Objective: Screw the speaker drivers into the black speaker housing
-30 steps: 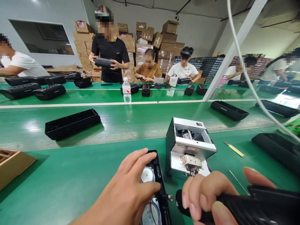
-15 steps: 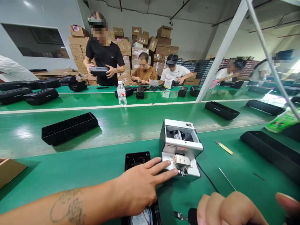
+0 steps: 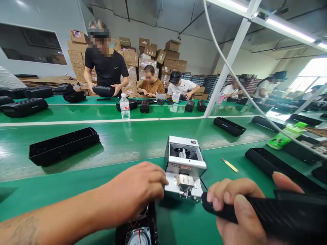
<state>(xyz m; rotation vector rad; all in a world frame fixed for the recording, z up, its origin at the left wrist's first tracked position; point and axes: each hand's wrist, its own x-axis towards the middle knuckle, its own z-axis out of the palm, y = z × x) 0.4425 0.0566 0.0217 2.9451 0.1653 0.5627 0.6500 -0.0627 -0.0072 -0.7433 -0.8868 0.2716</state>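
Two hands work at our green desk (image 3: 76,183). Our left hand (image 3: 135,190) rests curled, fingers together, pressing the open black plastic speaker housing (image 3: 138,231) at six o'clock, seemingly to steady it; one round silver speaker driver (image 3: 139,237) shows inside. Our right hand (image 3: 237,211) is clamped round one black electric screwdriver (image 3: 268,214), its tip pointing at the one white metal screw-feeder box (image 3: 184,166) at twelve o'clock, set close for easy reach. One empty black housing (image 3: 63,144) lies at ten o'clock, one clear water bottle (image 3: 124,107) beyond.
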